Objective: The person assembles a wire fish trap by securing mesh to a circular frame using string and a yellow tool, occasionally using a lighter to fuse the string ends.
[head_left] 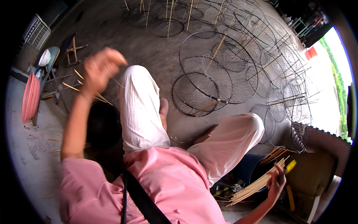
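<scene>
Visibly, left fingers (116, 56) curl; right fingers (279, 170) half-curl at one stick bundle (253, 188); both holds unclear.

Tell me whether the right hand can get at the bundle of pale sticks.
Likely yes: the right hand is at the upper end of the bundle of pale sticks, with nothing visible between; whether it touches them is unclear.

head-worn fisheye view, from above the wearer's torso (175, 171), facing down and forward, knees (138, 76) close, floor (149, 46) beyond
</scene>
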`<act>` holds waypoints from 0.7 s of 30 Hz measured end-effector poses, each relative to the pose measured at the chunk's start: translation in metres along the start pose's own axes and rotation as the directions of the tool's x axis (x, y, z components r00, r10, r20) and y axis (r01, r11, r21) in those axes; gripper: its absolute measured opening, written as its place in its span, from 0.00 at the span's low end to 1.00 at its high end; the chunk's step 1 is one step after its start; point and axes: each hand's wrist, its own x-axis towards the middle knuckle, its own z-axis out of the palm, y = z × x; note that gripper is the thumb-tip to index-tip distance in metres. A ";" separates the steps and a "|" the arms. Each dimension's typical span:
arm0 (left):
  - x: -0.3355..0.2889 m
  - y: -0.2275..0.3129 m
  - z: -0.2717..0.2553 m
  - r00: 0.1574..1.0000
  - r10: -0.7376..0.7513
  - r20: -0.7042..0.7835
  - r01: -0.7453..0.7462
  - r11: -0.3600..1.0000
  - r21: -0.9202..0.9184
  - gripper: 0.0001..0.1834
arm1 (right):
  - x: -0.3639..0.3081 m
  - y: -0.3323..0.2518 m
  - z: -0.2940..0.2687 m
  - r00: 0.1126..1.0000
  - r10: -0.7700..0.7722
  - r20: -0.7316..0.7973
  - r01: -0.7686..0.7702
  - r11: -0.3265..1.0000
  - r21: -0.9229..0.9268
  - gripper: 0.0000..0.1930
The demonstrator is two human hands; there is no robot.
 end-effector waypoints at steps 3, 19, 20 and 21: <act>-0.005 0.084 0.042 0.805 0.547 0.232 -0.375 0.770 -0.516 0.07 | 0.020 -0.117 0.144 0.916 -0.372 0.149 0.400 0.822 -0.404 0.23; -0.030 0.028 0.047 0.837 0.542 -0.071 -0.296 0.341 -0.892 0.19 | 0.142 -0.136 0.401 0.909 -0.391 0.143 0.377 0.919 0.117 0.10; -0.029 -0.027 0.057 0.947 0.316 -0.064 -0.270 0.671 -0.690 0.32 | 0.145 -0.136 0.388 0.955 -0.291 0.052 0.267 0.924 0.273 0.11; -0.022 -0.050 0.050 0.993 0.078 -0.089 -0.111 0.878 -0.465 0.44 | 0.147 -0.139 0.380 0.983 -0.182 -0.026 0.174 0.875 0.452 0.11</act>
